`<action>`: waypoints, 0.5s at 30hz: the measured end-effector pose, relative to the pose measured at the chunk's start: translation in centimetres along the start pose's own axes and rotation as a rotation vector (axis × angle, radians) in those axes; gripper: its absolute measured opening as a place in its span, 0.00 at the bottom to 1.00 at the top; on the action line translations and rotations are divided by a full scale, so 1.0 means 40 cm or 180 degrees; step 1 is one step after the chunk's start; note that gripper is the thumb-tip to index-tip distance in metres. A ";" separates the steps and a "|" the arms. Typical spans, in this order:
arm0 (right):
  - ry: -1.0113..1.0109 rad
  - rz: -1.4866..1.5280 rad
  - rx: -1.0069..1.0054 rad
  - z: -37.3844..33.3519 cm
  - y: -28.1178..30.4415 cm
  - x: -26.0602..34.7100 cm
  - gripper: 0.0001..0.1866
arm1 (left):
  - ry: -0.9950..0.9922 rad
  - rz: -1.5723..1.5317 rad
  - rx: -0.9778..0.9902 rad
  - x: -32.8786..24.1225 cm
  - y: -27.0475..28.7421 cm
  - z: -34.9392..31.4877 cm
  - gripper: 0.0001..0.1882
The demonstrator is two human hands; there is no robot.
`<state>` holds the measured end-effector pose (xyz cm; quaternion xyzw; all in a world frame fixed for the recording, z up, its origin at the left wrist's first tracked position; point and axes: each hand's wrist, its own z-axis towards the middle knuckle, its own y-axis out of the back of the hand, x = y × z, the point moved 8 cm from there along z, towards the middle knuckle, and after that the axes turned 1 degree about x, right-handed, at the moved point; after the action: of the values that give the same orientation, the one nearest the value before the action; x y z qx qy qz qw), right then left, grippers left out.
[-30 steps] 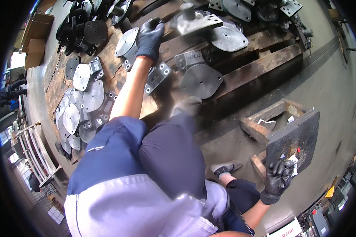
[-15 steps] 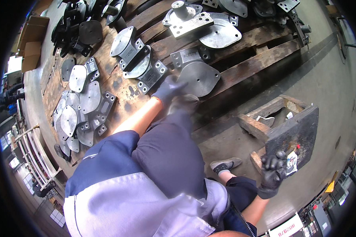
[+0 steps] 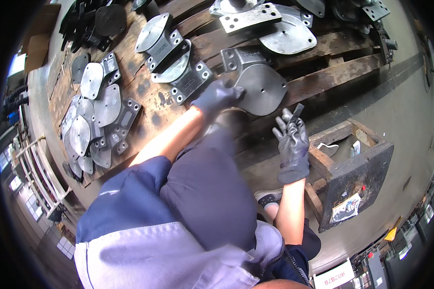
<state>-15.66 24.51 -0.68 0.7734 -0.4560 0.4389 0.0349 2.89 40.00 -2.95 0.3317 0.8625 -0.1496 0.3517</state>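
Since the earlier frame, the right hand (image 3: pixel 293 144) has moved from beside the black board (image 3: pixel 371 178) to near the dark plate (image 3: pixel 264 91), and its narrow grip holds a small dark piece (image 3: pixel 298 111) between the fingers. The plate is dull grey, rounded with blunt corners, with a small hole at the middle and another near its right end. It lies on the wooden pallet (image 3: pixel 335 79), against a dark bracket (image 3: pixel 246 57) with holes. The left hand (image 3: pixel 217 98) remains at the plate's left edge; how tight its grip is, one cannot tell. The white paper (image 3: pixel 345 207), partly covered before, is now uncovered. Some metal parts (image 3: pixel 236 6) are cut off at the top
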 end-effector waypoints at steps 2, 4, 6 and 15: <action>0.0029 0.0286 -0.0006 -0.005 -0.039 0.017 0.19 | 0.0065 -0.0229 0.0025 -0.049 -0.022 -0.039 0.17; 0.0056 0.0595 0.0040 -0.004 -0.060 0.022 0.21 | 0.0329 0.0269 -0.0097 -0.044 -0.031 -0.038 0.19; 0.0101 0.0743 0.0053 -0.007 -0.073 0.025 0.23 | 0.0115 0.0214 -0.0240 -0.015 -0.033 -0.019 0.19; -0.0225 0.1391 0.0462 -0.006 -0.123 -0.024 0.17 | -0.0098 0.0076 -0.0127 -0.101 0.009 -0.120 0.19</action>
<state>-12.39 28.15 0.51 0.6717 -0.5808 0.4403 -0.1327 2.83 40.74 3.30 0.3325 0.8558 -0.1332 0.3733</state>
